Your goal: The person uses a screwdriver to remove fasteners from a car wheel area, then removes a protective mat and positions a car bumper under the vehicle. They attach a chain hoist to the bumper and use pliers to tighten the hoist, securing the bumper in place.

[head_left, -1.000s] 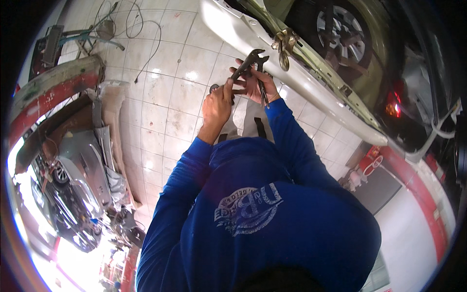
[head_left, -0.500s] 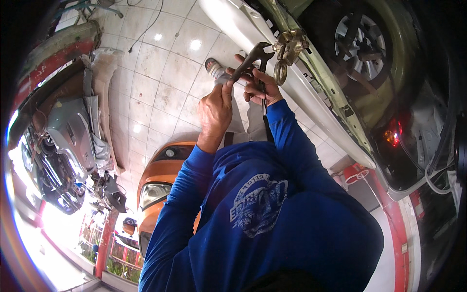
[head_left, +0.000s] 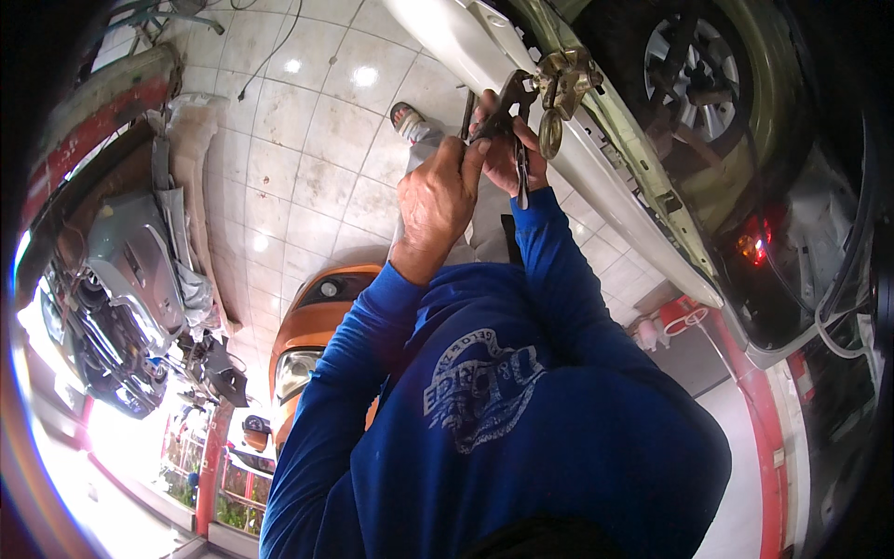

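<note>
My left hand [head_left: 436, 200] is closed round the lower end of a dark metal hand tool [head_left: 503, 112], whose curved jaw end reaches the brass-coloured pull clamp [head_left: 570, 79]. The clamp sits at the edge of the car's pale body, and a thick ring [head_left: 551, 135] hangs from it. Just under the jaw, my right hand [head_left: 505, 166] has its fingers curled about the tool. A slim dark handle [head_left: 522, 172] runs down across that palm; whether it belongs to the same tool I cannot tell.
A white sill panel [head_left: 596, 177] slants along the stripped car body, with a wheel [head_left: 694, 79] beyond. Removed body parts [head_left: 135, 261] are piled at left. An orange car [head_left: 307, 326] stands close behind my left arm. A cable [head_left: 270, 65] lies on the tiled floor.
Both hands have shifted slightly right, and my left hand has come up closer to the right. The tool's jaw has moved right against the clamp. The clamp's ring shows at a different angle.
</note>
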The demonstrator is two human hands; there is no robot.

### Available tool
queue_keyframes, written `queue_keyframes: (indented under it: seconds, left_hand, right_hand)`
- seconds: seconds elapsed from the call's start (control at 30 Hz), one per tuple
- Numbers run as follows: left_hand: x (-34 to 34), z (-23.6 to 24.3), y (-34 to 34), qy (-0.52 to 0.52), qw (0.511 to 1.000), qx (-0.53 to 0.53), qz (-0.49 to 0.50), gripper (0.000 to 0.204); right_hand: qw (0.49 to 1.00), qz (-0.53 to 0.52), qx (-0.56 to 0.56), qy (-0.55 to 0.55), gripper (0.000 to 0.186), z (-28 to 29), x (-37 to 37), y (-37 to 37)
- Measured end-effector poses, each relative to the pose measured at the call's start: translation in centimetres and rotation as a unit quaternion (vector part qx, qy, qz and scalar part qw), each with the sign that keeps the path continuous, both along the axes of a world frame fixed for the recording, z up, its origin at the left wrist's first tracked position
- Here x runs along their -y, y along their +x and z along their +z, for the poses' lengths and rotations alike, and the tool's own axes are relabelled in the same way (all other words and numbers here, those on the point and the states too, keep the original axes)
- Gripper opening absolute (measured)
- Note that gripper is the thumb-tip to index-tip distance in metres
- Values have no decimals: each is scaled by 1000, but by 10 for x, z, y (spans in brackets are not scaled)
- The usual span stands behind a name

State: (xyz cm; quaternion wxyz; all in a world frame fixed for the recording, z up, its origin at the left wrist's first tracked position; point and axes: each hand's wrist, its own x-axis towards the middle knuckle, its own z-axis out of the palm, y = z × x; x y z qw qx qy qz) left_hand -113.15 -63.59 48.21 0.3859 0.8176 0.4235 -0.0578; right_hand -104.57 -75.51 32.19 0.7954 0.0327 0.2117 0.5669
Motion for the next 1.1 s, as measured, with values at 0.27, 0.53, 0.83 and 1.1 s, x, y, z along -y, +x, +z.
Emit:
queue_keyframes:
  seconds: [0.27, 0.53, 0.83, 1.1]
  left_hand:
    - [6, 18, 2, 12, 995, 83, -60, 32]
    - [20, 13, 4, 17, 999, 19, -20, 31]
    - [14, 17, 8, -15, 997, -62, -36, 40]
    - [16, 19, 13, 21, 999, -8, -44, 48]
  right_hand:
    - [996, -41, 73, 0, 56, -6, 0, -6]
    - [997, -36, 69, -27, 52, -4, 0, -4]
    - [996, -39, 69, -49, 52, -7, 1, -6]
    - [995, -54, 83, -15, 54, 9, -5, -1]
